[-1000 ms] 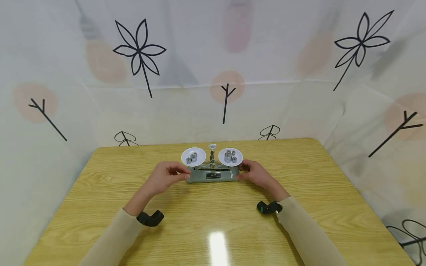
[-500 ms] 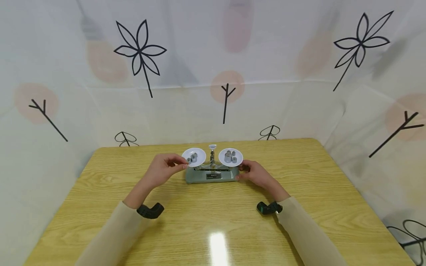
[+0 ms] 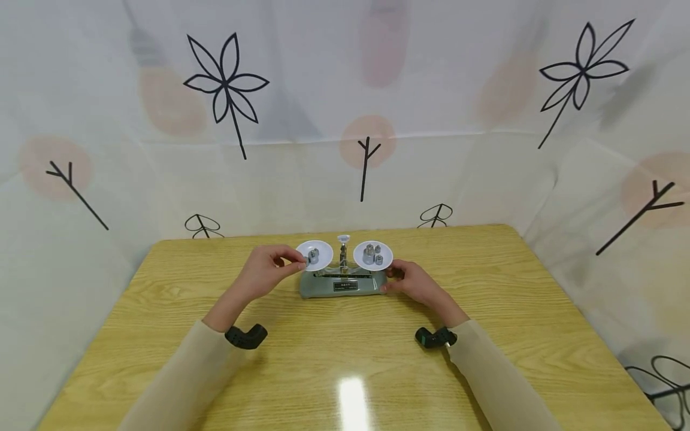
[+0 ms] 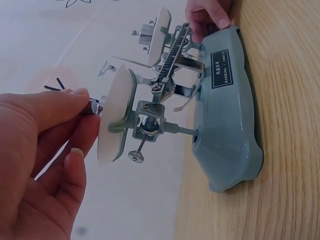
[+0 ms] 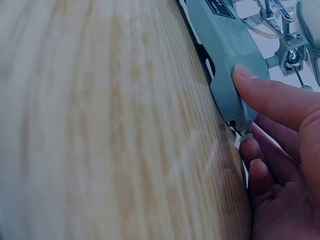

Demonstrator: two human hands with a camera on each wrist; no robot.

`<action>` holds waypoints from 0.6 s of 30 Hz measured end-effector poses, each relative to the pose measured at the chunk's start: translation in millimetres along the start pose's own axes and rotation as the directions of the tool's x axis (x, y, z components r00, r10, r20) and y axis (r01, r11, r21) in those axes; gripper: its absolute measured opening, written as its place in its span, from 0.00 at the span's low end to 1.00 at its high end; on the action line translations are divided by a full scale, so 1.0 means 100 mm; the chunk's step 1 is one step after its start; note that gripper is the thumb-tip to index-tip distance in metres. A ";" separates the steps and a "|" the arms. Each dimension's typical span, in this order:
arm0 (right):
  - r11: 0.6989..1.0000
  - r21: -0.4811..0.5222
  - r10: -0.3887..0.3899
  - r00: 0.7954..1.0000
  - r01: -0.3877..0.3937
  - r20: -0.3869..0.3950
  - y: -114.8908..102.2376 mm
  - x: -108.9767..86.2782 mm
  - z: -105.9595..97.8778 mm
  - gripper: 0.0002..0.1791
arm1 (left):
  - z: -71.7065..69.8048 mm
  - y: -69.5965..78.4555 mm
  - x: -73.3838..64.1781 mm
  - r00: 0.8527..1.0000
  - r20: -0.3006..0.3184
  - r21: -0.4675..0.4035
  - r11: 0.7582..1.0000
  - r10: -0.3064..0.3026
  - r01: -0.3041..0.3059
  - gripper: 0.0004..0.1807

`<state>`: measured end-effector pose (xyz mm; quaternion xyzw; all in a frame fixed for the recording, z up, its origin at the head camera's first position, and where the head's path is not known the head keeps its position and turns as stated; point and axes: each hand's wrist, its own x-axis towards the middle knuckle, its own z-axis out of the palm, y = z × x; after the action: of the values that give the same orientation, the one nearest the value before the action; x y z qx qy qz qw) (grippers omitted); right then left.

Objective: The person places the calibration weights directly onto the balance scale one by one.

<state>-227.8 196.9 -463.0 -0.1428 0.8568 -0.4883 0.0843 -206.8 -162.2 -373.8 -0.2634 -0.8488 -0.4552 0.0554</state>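
A grey-green balance scale stands on the table, with two white pans. My left hand is at the left pan, its thumb and fingers pinching a small metal weight over the pan's edge. Other weights stand farther in on that pan. Several silver weights of different sizes sit on the right pan. My right hand grips the right end of the base, the thumb on its front and the fingers curled round the end, partly hidden.
The wooden table has its far edge just behind the scale. A patterned cloth hangs behind and at the sides. Each wrist wears a black camera band, one on the left and one on the right.
My left hand has risen from the left end of the base to the left pan and taken hold of the small weight at its edge. My right hand has stayed on the base.
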 end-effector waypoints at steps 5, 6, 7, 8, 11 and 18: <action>1.000 0.008 -0.003 1.000 0.003 0.001 0.00 -0.01 0.00 0.22 | 0.02 0.00 0.02 1.000 0.016 0.026 1.000 -0.009 0.008 0.02; 1.000 0.007 -0.003 1.000 0.003 0.000 0.00 -0.01 0.00 0.22 | 0.03 -0.01 0.02 1.000 0.017 0.031 0.999 -0.010 0.010 0.02; 1.000 0.011 0.001 1.000 -0.001 -0.001 0.00 -0.01 0.00 0.22 | 0.03 -0.01 0.02 1.000 0.018 0.035 0.999 -0.011 0.011 0.02; 1.000 0.005 -0.004 1.000 0.004 0.000 0.01 -0.01 0.00 0.22 | 0.03 -0.02 0.03 1.000 0.018 0.041 0.999 -0.012 0.011 0.02; 1.000 0.002 -0.005 1.000 0.005 0.001 0.01 0.00 0.00 0.22 | 0.04 -0.02 0.03 1.000 0.015 0.054 0.999 -0.004 0.003 0.03; 1.000 -0.001 -0.014 1.000 0.014 -0.001 0.02 0.00 0.00 0.22 | 0.07 -0.06 0.05 1.000 0.012 0.052 0.999 0.014 -0.015 0.03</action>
<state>-228.6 198.1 -464.8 -0.1484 0.8559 -0.4887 0.0807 -213.0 -157.2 -380.4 -0.2707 -0.8586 -0.4311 0.0606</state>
